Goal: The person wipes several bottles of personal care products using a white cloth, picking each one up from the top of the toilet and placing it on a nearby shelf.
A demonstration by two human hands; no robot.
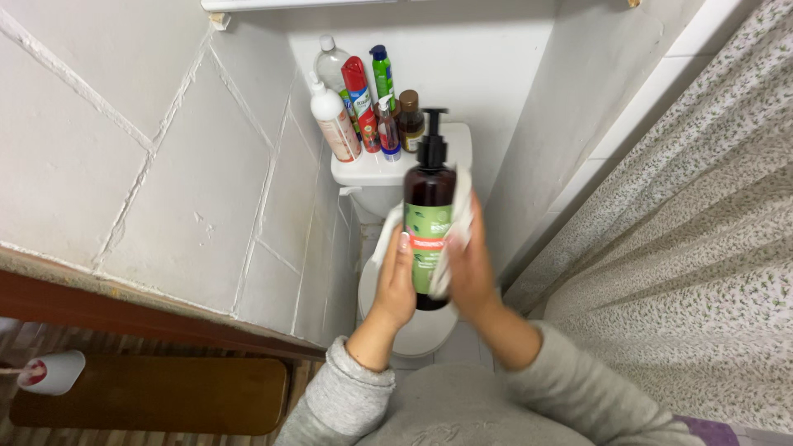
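My left hand [395, 281] grips a dark brown pump bottle [429, 202] with a green label and a black pump top, held upright in front of me. My right hand [471, 268] presses a white cloth [459, 227] against the bottle's right side. Part of the cloth also shows behind the bottle on the left. Both hands are raised above a white toilet [413, 330], which the bottle and my arms partly hide.
Several bottles [363, 103] stand on the toilet tank [363, 169] at the back. White tiled walls close in on the left and right. A patterned curtain [694, 248] hangs at the right. A wooden stool [149, 395] and a white brush holder [51, 372] sit lower left.
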